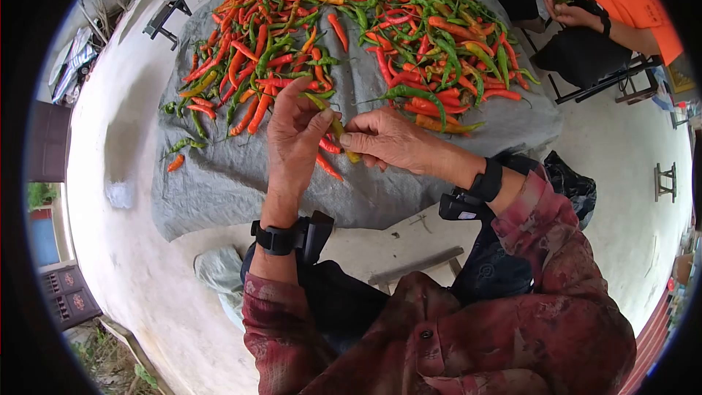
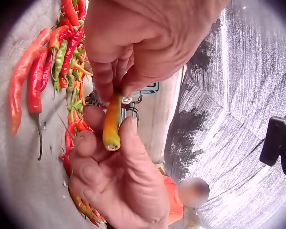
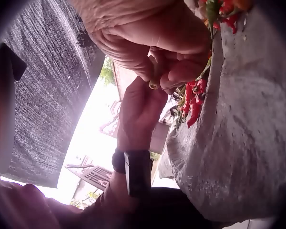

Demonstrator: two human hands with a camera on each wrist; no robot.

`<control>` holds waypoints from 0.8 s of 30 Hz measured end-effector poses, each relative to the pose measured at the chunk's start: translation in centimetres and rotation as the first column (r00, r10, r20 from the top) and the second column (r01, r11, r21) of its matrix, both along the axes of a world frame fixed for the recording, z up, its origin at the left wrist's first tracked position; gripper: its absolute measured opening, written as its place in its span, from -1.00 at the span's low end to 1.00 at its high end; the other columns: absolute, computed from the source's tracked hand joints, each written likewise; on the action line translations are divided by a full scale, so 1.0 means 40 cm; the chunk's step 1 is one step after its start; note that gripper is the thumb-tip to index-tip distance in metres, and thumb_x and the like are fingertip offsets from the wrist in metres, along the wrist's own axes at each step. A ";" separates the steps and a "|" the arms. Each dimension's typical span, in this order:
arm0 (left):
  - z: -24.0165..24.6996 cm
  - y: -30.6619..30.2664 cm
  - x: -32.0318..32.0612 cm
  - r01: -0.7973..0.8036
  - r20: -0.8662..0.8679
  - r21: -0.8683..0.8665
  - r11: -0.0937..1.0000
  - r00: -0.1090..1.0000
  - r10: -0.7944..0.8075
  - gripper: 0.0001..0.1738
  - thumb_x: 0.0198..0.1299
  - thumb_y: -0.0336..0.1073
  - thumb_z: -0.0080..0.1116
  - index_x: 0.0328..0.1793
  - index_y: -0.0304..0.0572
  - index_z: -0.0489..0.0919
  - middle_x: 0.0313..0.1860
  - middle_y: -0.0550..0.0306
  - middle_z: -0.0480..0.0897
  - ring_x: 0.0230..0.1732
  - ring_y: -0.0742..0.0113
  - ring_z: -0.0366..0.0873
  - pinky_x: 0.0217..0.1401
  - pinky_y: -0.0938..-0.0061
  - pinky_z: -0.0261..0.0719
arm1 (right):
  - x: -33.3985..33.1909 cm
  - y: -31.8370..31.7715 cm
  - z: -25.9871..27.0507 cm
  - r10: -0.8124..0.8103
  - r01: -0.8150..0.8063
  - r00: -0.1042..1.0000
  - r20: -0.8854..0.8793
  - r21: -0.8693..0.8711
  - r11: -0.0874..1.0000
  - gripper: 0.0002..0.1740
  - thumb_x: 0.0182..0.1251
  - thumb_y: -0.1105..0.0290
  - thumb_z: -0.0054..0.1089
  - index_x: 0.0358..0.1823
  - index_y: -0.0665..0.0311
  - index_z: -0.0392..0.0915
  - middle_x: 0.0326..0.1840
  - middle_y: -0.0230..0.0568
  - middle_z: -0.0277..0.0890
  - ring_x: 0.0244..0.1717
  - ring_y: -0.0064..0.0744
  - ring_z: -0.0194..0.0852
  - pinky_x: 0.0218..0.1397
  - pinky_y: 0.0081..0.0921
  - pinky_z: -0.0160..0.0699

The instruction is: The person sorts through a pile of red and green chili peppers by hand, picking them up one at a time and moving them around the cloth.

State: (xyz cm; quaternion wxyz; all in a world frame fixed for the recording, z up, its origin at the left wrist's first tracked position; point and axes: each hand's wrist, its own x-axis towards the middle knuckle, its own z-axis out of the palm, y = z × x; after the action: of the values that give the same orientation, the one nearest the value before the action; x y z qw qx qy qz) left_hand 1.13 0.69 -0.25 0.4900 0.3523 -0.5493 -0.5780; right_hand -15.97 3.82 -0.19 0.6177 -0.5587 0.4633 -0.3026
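Observation:
A yellow-green chili pepper [image 1: 338, 129], tinged orange in the left wrist view, is held up between both hands over the near part of a grey sheet [image 1: 241, 201]. My left hand [image 1: 291, 135] pinches one end between thumb and fingers. Thumb and curled fingers of my right hand [image 1: 395, 139] grip the other end. In the left wrist view the pepper [image 2: 112, 125] shows a pale round end with no stem on it. Just beyond the hands, a few red chilies [image 1: 329, 167] lie on the sheet. Most of the pepper is hidden by fingers in the right wrist view.
A large pile of red, orange and green chilies [image 1: 248, 51] spreads over the sheet's far side, with another heap [image 1: 446, 51] at right. A person in an orange shirt [image 1: 621, 0] sits at the upper right, holding something small. A wooden stool edge [image 1: 417, 265] shows below.

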 end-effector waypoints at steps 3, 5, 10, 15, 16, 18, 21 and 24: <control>0.000 0.003 0.004 0.038 0.055 0.004 0.999 0.998 -0.039 -0.65 0.26 -0.50 0.08 0.17 -0.30 0.40 -0.27 0.20 0.55 -0.26 0.49 0.54 -0.15 0.59 0.55 | 0.003 -0.009 -0.013 0.017 -0.022 0.999 0.046 0.111 0.994 -0.53 0.27 0.06 0.19 -0.30 0.45 0.56 -0.53 -0.27 0.51 -0.58 -0.52 0.43 -0.50 -0.48 0.44; 0.005 0.006 0.009 0.056 0.091 0.015 0.998 0.994 -0.058 -0.72 0.28 -0.45 0.08 0.11 -0.31 0.45 -0.27 0.20 0.55 -0.28 0.51 0.53 -0.17 0.61 0.54 | 0.000 -0.012 -0.011 0.029 -0.031 0.999 0.021 0.124 0.992 -0.55 0.26 0.08 0.20 -0.30 0.45 0.55 -0.56 -0.22 0.50 -0.59 -0.48 0.42 -0.49 -0.43 0.44; 0.020 -0.013 0.053 -0.175 0.137 -0.027 0.984 0.975 0.177 -0.81 0.34 -0.33 0.04 -0.06 -0.33 0.52 -0.32 0.24 0.57 -0.31 0.55 0.52 -0.25 0.63 0.52 | -0.034 -0.004 0.045 -0.157 -0.073 0.884 -0.440 -0.463 0.884 -0.77 0.18 0.37 0.16 -0.20 0.37 0.54 -0.60 -0.16 0.42 -0.53 -0.33 0.47 -0.38 -0.34 0.41; 0.006 -0.013 0.070 -0.133 0.439 -0.245 0.960 0.868 0.232 -0.83 0.27 -0.37 0.09 -0.07 -0.28 0.53 -0.34 0.18 0.59 -0.33 0.44 0.54 -0.25 0.54 0.53 | -0.141 -0.030 0.096 -0.468 -0.125 0.644 -0.605 -0.687 0.716 -0.84 0.16 0.41 0.10 -0.36 0.39 0.49 -0.45 -0.02 0.49 -0.35 -0.06 0.54 -0.29 -0.18 0.49; 0.002 -0.014 0.069 -0.059 0.563 -0.320 0.946 0.791 0.240 -0.83 0.22 -0.41 0.11 -0.07 -0.26 0.54 -0.32 0.14 0.60 -0.32 0.35 0.57 -0.22 0.48 0.54 | -0.161 -0.031 0.095 -0.588 -0.193 0.530 -0.611 -0.762 0.619 -0.86 0.14 0.42 0.12 -0.35 0.36 0.50 -0.41 -0.04 0.50 -0.28 -0.09 0.55 -0.25 -0.18 0.52; 0.004 -0.005 0.054 0.035 0.681 -0.445 0.895 0.662 0.313 -0.82 0.15 -0.44 0.12 -0.10 -0.23 0.55 -0.28 0.11 0.60 -0.25 0.25 0.57 -0.19 0.41 0.53 | -0.193 -0.032 0.093 -0.616 -0.260 0.426 -0.662 -0.742 0.618 -0.87 0.13 0.41 0.15 -0.35 0.34 0.51 -0.37 -0.07 0.50 -0.23 -0.11 0.55 -0.22 -0.19 0.54; -0.002 0.006 0.038 0.223 0.782 -0.553 0.803 0.473 0.406 -0.78 -0.02 -0.51 0.14 -0.19 -0.18 0.57 -0.19 0.08 0.56 -0.05 0.02 0.50 -0.09 0.27 0.52 | -0.202 -0.024 0.087 -0.646 -0.309 0.351 -0.678 -0.735 0.603 -0.86 0.12 0.40 0.20 -0.34 0.30 0.51 -0.32 -0.11 0.50 -0.17 -0.11 0.54 -0.19 -0.21 0.56; -0.019 0.002 0.044 0.407 0.881 -0.453 0.793 0.343 0.327 -0.72 -0.05 -0.56 0.08 -0.16 -0.17 0.58 -0.21 0.09 0.55 -0.05 0.04 0.50 -0.08 0.25 0.52 | -0.190 -0.019 0.086 -0.623 -0.275 0.422 -0.659 -0.748 0.604 -0.82 0.11 0.37 0.24 -0.33 0.30 0.51 -0.32 -0.11 0.51 -0.17 -0.11 0.54 -0.19 -0.24 0.56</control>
State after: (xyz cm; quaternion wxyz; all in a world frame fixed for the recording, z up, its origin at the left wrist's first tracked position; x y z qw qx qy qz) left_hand 2.87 0.77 -1.03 0.1524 0.4250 -0.8894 -0.0713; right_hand -23.58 3.06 3.26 -0.0697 -0.7736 0.5975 -0.1993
